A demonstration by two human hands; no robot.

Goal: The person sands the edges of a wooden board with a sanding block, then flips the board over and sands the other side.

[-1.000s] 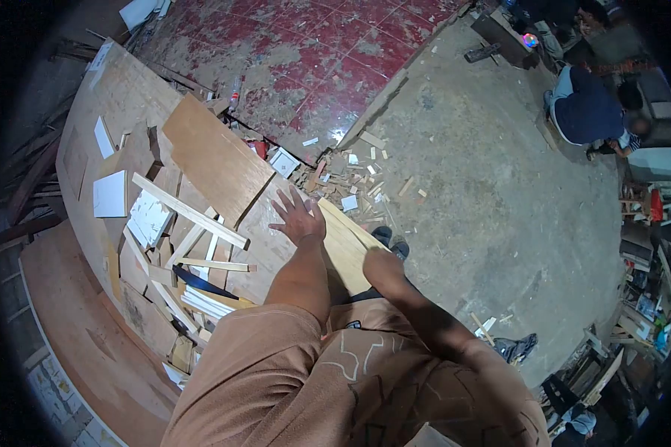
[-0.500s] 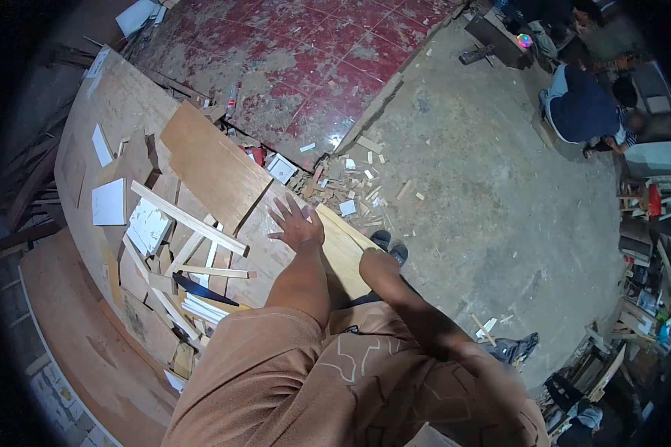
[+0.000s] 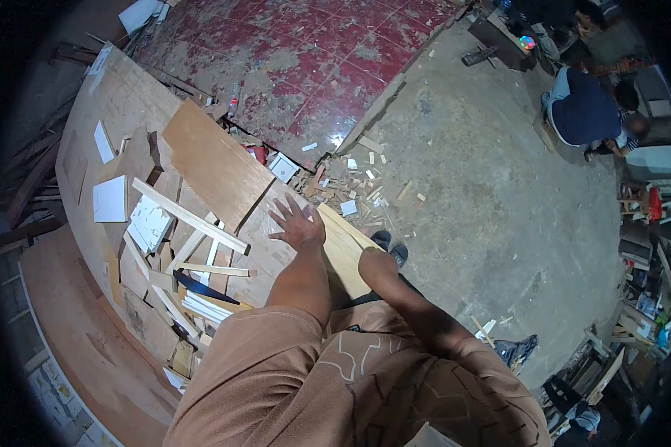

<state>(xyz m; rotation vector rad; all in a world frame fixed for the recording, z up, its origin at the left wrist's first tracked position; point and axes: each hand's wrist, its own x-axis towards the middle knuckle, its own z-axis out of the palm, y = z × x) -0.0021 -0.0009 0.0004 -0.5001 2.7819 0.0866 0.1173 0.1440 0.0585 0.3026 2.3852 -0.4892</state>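
Note:
My left hand (image 3: 298,222) lies palm down with its fingers spread, at the left edge of a pale yellow wooden board (image 3: 341,252) on the worktable. My right hand (image 3: 377,266) is at the board's right edge, rounded like a fist with the knuckles turned away; its fingers and anything inside them are hidden. Beyond my left hand lies a brown plywood sheet (image 3: 215,165) with a ragged edge. Nearer, to the left, a long wooden strip (image 3: 194,217) rests across offcuts, and a dark blue saw-like blade (image 3: 203,289) lies by white strips (image 3: 207,307).
White panels (image 3: 110,200) and scraps cover much of the tabletop (image 3: 127,86). Wood offcuts (image 3: 350,182) litter the concrete floor below, near a pair of sandals (image 3: 390,246). A person in dark blue (image 3: 583,108) crouches at the far right. Piled debris (image 3: 645,298) lines the right side.
Both hands keep their places on the board. The whole view has shifted very slightly; nothing else visibly moves.

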